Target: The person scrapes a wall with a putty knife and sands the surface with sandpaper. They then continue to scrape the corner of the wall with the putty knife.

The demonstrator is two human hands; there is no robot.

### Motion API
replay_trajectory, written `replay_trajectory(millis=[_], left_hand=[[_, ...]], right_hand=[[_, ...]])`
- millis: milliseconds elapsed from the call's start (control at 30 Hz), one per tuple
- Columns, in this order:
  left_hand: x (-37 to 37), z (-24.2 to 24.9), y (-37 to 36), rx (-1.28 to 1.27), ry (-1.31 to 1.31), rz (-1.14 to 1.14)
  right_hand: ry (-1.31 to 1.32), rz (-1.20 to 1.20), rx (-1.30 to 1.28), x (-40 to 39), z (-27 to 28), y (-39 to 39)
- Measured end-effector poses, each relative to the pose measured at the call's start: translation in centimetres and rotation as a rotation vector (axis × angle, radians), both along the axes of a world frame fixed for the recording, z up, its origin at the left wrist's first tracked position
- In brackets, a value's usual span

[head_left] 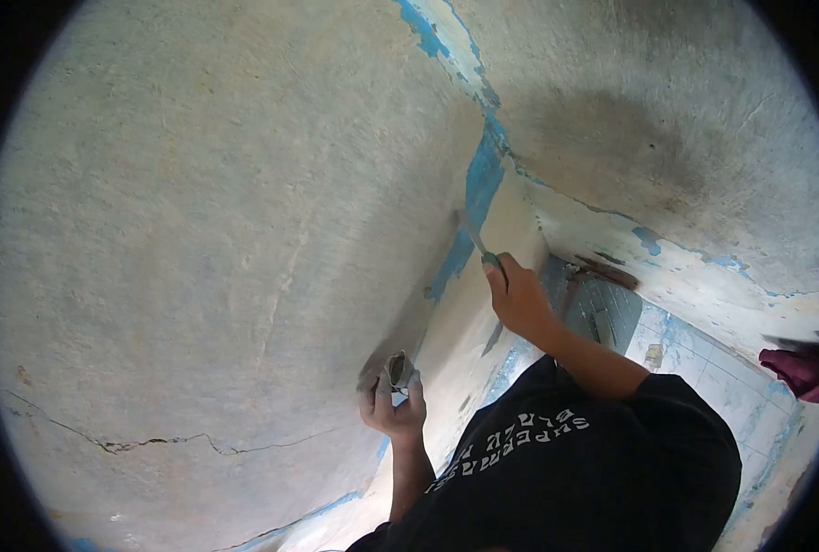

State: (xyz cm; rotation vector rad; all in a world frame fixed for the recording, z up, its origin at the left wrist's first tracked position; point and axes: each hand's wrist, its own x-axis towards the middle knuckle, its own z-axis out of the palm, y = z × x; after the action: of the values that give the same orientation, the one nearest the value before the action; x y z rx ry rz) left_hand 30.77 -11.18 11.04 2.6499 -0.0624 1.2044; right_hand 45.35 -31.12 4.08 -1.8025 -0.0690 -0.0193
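My right hand point(522, 302) is closed around the green handle of a putty knife point(475, 236). Its thin blade reaches up to the wall at a strip of blue paint point(484, 175) beside the corner. Lower and to the left, my left hand point(391, 410) has its fingers curled around a small greyish, hollow round thing point(398, 370) with a dark opening. Whether that is a cup or a rolled sheet, I cannot tell. Grey dust coats the left fingers, which are close to the bare plaster wall point(216, 230).
A jagged crack point(152, 442) crosses the lower left wall. Patches of blue and cream paint follow the corner and the right wall point(649, 138). Below are a grey panel point(605, 317), pale tiled floor point(695, 359) with blue flakes, and a maroon cloth point(803, 374) at far right.
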Motion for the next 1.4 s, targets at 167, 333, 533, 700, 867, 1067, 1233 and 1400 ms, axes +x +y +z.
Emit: replay_trajectory(millis=[167,333,533,700,867,1067,1233,1400], left_hand=[[-0.8,-1.4,0.3,-0.073,0.03,0.056],[0.5,-0.6,0.4,0.065,-0.032,0.008],[0.4,-0.8,0.4,0.008,-0.022,0.04],[0.6,-0.6,0.3,0.002,-0.059,0.047],[0.2,-0.4,0.3,0.037,-0.026,0.069],[0.1,-1.1,0.3,-0.064,0.017,0.088],[-0.1,-0.9,0.3,-0.046,0.012,0.077],[-0.3,-0.9,0.6,-0.038,0.007,0.039]], right_hand=[[-0.011,-0.113,0.043,4.0,0.2,-1.2],[-0.009,-0.069,0.083,1.2,0.9,-0.5],[0.066,0.0,0.05,1.4,2.4,-1.6],[0.005,-0.027,0.087,1.2,2.0,-0.6],[0.005,-0.13,-0.007,7.2,2.3,-1.7],[0.043,-0.032,0.088,4.0,1.7,-1.6],[0.055,-0.059,0.1,4.4,2.6,-1.6],[0.038,-0.049,0.07,4.4,3.5,-0.9]])
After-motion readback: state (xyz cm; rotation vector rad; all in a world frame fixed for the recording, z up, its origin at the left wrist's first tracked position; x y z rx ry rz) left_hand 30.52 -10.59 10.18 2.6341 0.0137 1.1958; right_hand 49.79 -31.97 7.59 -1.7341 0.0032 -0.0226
